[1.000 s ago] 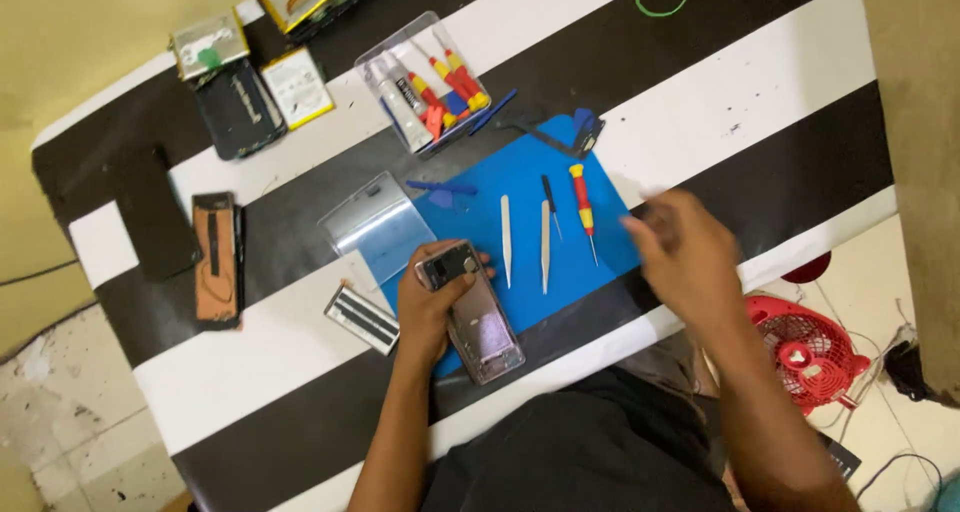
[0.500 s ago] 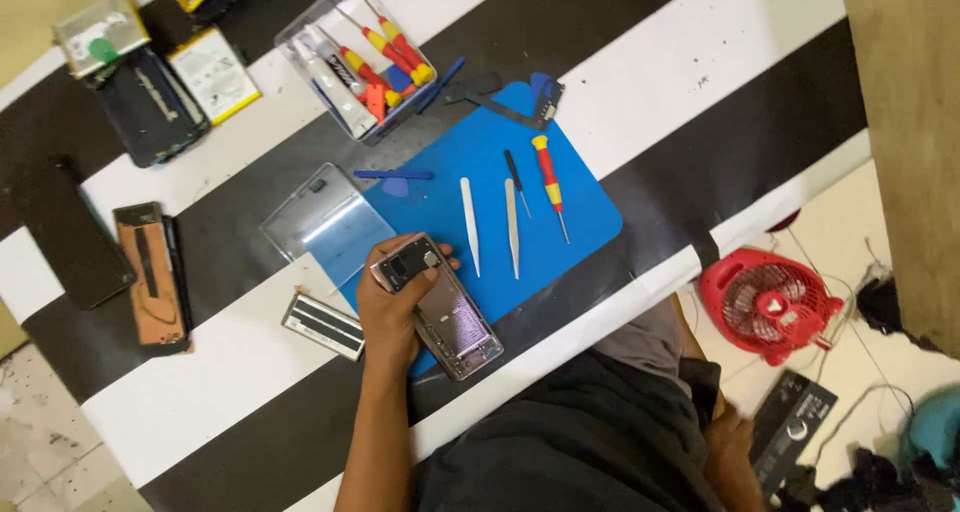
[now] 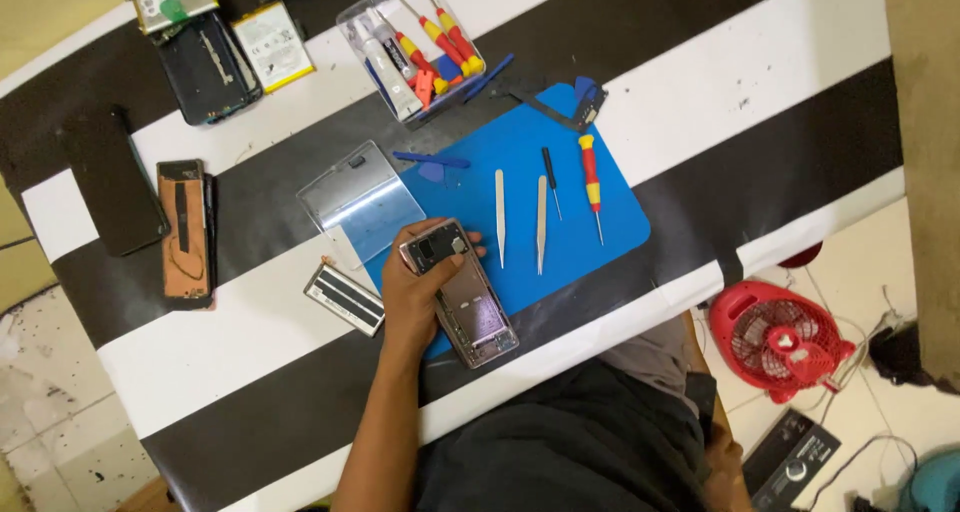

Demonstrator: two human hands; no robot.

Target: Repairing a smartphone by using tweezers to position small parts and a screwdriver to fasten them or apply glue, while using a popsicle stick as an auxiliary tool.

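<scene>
the right hand, over the blue mat (image 3: 560, 172) a second ago, is now out of view, so its fingers can't be told. the left hand (image 3: 420, 292) still grips the opened phone (image 3: 462, 294) at the mat's near edge, tools untouched.

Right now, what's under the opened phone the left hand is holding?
The opened phone lies on the blue mat, its lower end over the mat's edge and the striped table. The left hand grips its left side. Whatever sits directly beneath the phone is covered.
</scene>
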